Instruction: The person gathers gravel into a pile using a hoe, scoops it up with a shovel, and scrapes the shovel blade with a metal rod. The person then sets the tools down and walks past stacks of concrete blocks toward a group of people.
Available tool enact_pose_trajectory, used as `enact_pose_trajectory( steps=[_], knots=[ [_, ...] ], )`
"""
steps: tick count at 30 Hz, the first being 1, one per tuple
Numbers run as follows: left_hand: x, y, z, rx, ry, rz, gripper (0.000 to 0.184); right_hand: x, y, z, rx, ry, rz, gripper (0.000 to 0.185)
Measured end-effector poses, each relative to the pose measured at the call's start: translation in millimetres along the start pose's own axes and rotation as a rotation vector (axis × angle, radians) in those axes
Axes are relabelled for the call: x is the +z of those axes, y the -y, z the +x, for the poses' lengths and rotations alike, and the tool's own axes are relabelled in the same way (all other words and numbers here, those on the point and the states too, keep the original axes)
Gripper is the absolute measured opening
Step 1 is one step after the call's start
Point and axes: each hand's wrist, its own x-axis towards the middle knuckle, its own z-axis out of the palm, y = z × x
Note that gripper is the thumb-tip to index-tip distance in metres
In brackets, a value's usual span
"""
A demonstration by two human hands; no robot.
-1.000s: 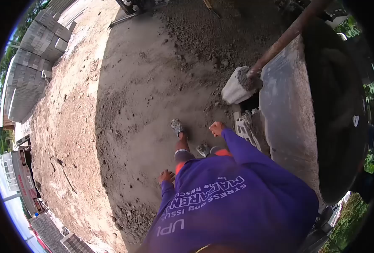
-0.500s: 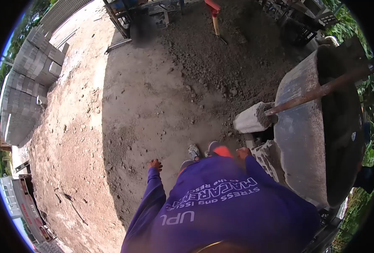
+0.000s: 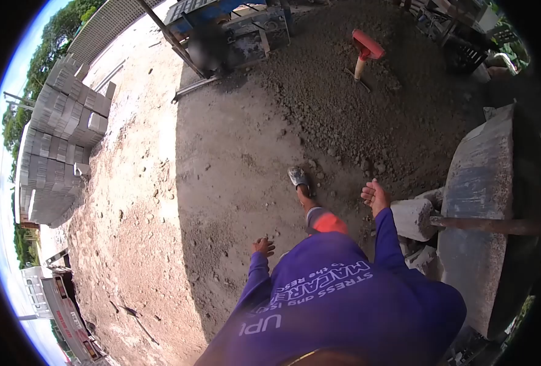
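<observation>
Right grip (image 3: 376, 196) farther forward, block (image 3: 412, 219) rightward.

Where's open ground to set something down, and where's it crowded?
Mostly bare: the shaded ground ahead of the left hand, between the sunlit strip and the loose gravel. Crowded: right of the right hand, where the concrete lump, rusty pole and drum sit close.

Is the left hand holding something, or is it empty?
The left hand looks empty: its fingers are loosely bent, with nothing visible in them.
</observation>
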Motion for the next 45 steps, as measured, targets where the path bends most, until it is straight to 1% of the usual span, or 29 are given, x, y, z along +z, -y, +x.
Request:
enact_pose_trajectory(
  steps=[2, 3, 4, 7, 11, 13, 14, 17, 20, 22, 23, 25, 27, 28, 29, 30, 31, 32, 33, 34, 36, 37, 38, 39, 41, 42, 43, 44, 45],
  knots=[
    [-22.0, -27.4, 21.1, -0.085, 0.035, -0.101, 0.035, 63.4, 72.0, 37.9, -0.104, 0.032, 0.196, 0.057],
    [-34.1, -49.6, 22.6, -0.138, -0.008, -0.032, 0.035, 94.5, 116.2, 50.3, -0.155, 0.032, 0.291, 0.061],
    [-48.4, -71.0, 27.3, -0.234, -0.011, -0.068, 0.036, 121.1, 156.0, 64.4, -0.271, 0.095, 0.392, 0.066],
    [-81.4, -141.4, 46.4, -0.123, -0.110, 0.017, 0.040, 187.3, 262.0, 90.2, -0.529, 0.203, 0.638, 0.076],
    [-109.9, -228.9, 84.1, 0.049, -0.213, -0.205, 0.048, 230.9, 332.9, 134.0, -0.599, 0.105, 0.927, 0.074],
    [-100.9, -268.0, 94.4, 0.071, -0.163, -0.246, 0.048, 248.0, 350.8, 145.5, -0.650, 0.012, 1.043, 0.071],
    [-99.2, -288.3, 97.8, 0.081, -0.141, -0.255, 0.048, 257.1, 356.2, 146.4, -0.668, 0.045, 1.113, 0.063],
    [-84.9, -335.1, 135.1, -0.022, -0.068, -0.142, 0.047, 268.8, 358.4, 174.1, -0.824, 0.054, 1.083, 0.057],
    [-99.6, -386.2, 187.5, -0.116, 0.005, -0.318, 0.047, 281.6, 348.4, 176.6, -0.748, -0.030, 1.115, 0.047],
    [-102.6, -439.3, 231.1, -0.090, -0.043, -0.160, 0.046, 309.9, 338.3, 169.2, -0.694, -0.062, 1.137, 0.042],
    [-102.0, -470.3, 256.3, -0.078, -0.059, -0.059, 0.045, 331.0, 328.5, 170.9, -0.706, -0.005, 1.143, 0.039],
    [-97.3, -541.2, 305.3, -0.001, 0.029, 0.041, 0.043, 371.4, 288.4, 166.8, -0.744, 0.055, 1.167, 0.033],
    [-68.0, -631.5, 335.6, 0.028, 0.120, 0.193, 0.037, 422.0, 271.7, 160.9, -0.712, -0.084, 1.212, 0.021],
    [-55.1, -670.8, 346.0, 0.085, 0.312, 0.285, 0.035, 444.2, 266.9, 148.9, -0.677, -0.138, 1.210, 0.021],
    [-42.1, -701.6, 370.5, 0.259, 0.279, 0.375, 0.033, 465.7, 285.6, 143.0, -0.647, -0.167, 1.199, 0.020],
    [-30.2, -745.8, 381.9, 0.329, 0.372, 0.508, 0.041, 490.2, 312.8, 136.2, -0.620, -0.168, 1.195, 0.020],
    [-8.0, -784.8, 394.8, 0.352, 0.320, 0.597, 0.040, 523.6, 339.1, 120.5, -0.765, -0.098, 1.082, 0.022],
    [16.1, -813.0, 403.5, 0.455, 0.398, 0.621, 0.038, 549.0, 356.8, 97.5, -0.889, -0.051, 0.962, 0.024],
    [55.5, -830.0, 384.8, 0.481, 0.429, 0.641, 0.039, 561.7, 378.5, 72.5, -1.039, 0.095, 0.851, 0.028],
    [91.7, -839.0, 366.7, 0.400, 0.524, 0.583, 0.041, 576.5, 403.8, 43.1, -1.164, 0.243, 0.733, 0.031],
    [160.0, -840.8, 310.1, 0.277, 0.705, 0.613, 0.045, 589.1, 452.0, -14.1, -1.297, 0.317, 0.595, 0.034],
    [197.4, -835.5, 278.2, 0.140, 0.856, 0.611, 0.049, 588.8, 469.3, -40.3, -1.205, 0.394, 0.584, 0.032],
    [225.1, -823.7, 245.2, 0.055, 1.039, 0.585, 0.062, 587.4, 481.4, -62.5, -1.111, 0.483, 0.572, 0.030],
    [248.8, -807.6, 206.8, -0.002, 1.161, 0.546, 0.076, 590.2, 485.0, -75.5, -1.075, 0.448, 0.529, 0.029],
    [281.4, -796.4, 135.9, -0.181, 1.357, 0.513, 0.092, 616.0, 485.5, -57.0, -1.030, 0.588, 0.399, 0.029],
    [289.1, -805.6, 107.4, -0.409, 1.413, 0.378, 0.094, 633.7, 478.2, -38.7, -1.016, 0.672, 0.336, 0.030],
    [301.6, -803.0, 97.4, -0.459, 1.363, 0.151, 0.094, 646.8, 465.9, -21.8, -0.993, 0.727, 0.320, 0.030],
    [315.4, -800.1, 94.9, -0.497, 1.314, -0.061, 0.093, 653.1, 447.6, -7.7, -0.953, 0.708, 0.377, 0.030],
    [328.7, -801.7, 101.0, -0.367, 1.083, -0.095, 0.084, 658.4, 430.5, 9.0, -0.925, 0.676, 0.464, 0.029]
  ],
)
